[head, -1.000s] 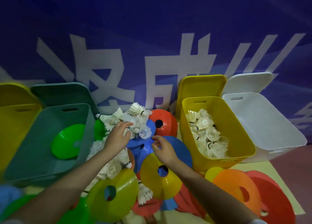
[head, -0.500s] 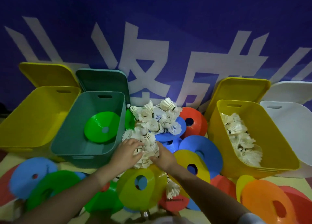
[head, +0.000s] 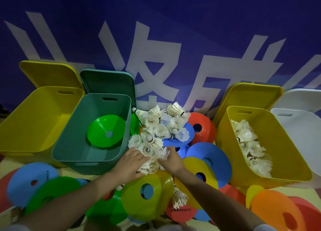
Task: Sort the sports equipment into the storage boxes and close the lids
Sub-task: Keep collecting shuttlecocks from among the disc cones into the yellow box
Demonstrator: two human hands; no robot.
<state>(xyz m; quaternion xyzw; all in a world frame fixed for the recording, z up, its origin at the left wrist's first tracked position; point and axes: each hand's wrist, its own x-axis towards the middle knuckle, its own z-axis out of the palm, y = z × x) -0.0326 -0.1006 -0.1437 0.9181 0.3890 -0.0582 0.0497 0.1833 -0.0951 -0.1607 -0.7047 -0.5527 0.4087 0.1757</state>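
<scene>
A heap of white shuttlecocks (head: 161, 126) lies on coloured disc cones in the middle. My left hand (head: 129, 163) and my right hand (head: 171, 161) cup a bunch of shuttlecocks (head: 151, 158) between them at the heap's near end, fingers curled round the feathers. A yellow box (head: 295, 175) on the right holds several shuttlecocks (head: 251, 147). A teal box (head: 73, 142) on the left holds one green cone (head: 104, 130). An empty yellow box (head: 26, 126) stands at the far left.
A white box (head: 302, 135) stands at the far right. Lids lean open behind each box against a blue banner wall (head: 156, 39). Disc cones in blue (head: 29, 180), green, yellow (head: 147, 192), orange (head: 276, 211) and red (head: 201, 126) cover the floor near me.
Both hands dropped from the top of the heap to its near end and closed in round a bunch of shuttlecocks. The view swung left, showing the far-left yellow box.
</scene>
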